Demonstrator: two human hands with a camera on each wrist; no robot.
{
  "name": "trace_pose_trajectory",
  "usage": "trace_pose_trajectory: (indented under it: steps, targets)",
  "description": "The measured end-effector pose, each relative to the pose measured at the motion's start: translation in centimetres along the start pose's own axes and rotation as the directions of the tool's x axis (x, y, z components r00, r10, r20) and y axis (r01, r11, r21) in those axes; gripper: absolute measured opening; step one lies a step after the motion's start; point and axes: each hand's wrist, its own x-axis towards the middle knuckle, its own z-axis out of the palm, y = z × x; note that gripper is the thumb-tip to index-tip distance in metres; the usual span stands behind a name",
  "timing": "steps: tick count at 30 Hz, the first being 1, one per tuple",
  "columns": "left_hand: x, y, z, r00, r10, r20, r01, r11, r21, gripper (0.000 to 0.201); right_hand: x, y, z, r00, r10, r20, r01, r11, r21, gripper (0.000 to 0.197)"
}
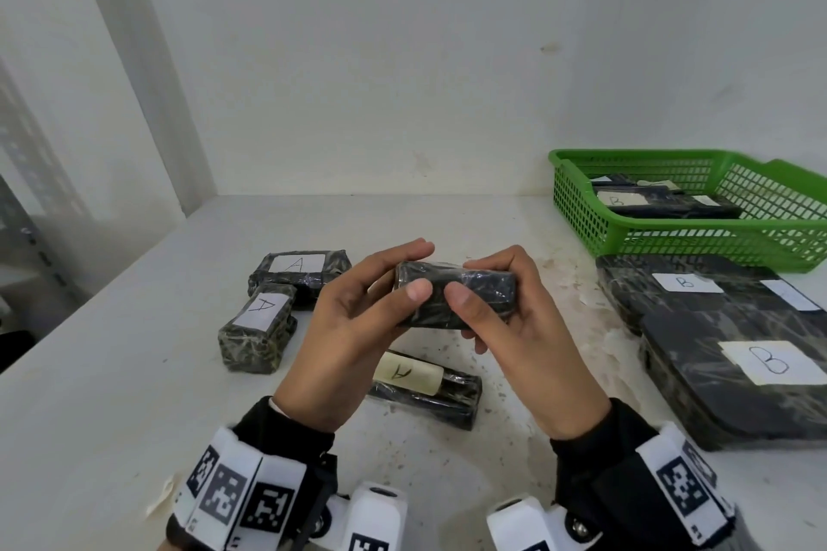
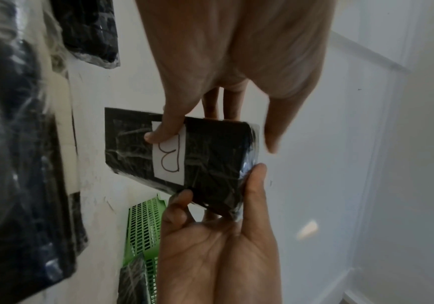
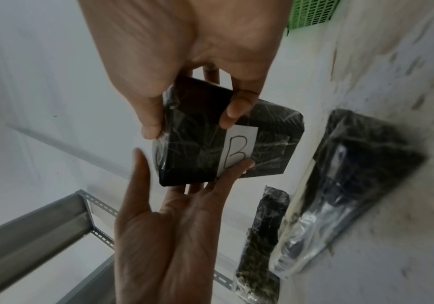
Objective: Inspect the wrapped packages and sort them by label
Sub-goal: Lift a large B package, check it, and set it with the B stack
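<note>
Above table (image 1: 134, 371), both hands' grip pinches B-labelled package (image 1: 456, 295).

— Hands? Left hand (image 1: 353, 327) and right hand (image 1: 514, 327) raised, palms turned inward, facing each other.
— Grip? Both pinch one package (image 1: 456, 295), thumbs on the near face, fingers curled behind.
</note>
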Motion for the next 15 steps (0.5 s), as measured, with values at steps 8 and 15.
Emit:
trace_pose_trajectory:
  steps: [8,15]
  targets:
    - [0.18,-0.25,-0.02,1.0,0.009,0.005,-0.009,1.0,-0.005,0.045,0.01,-0.09,-0.13,1.0,-0.005,-0.026,0.006,1.0,0.015,0.027]
    - [0.3,-0.75,-0.19,0.995,0.05,0.088,-0.058,0.994,0.089,0.056,0.48,-0.24,-0.79,0.997,0.0,-0.081,0.004,0.999,0.046,0.024]
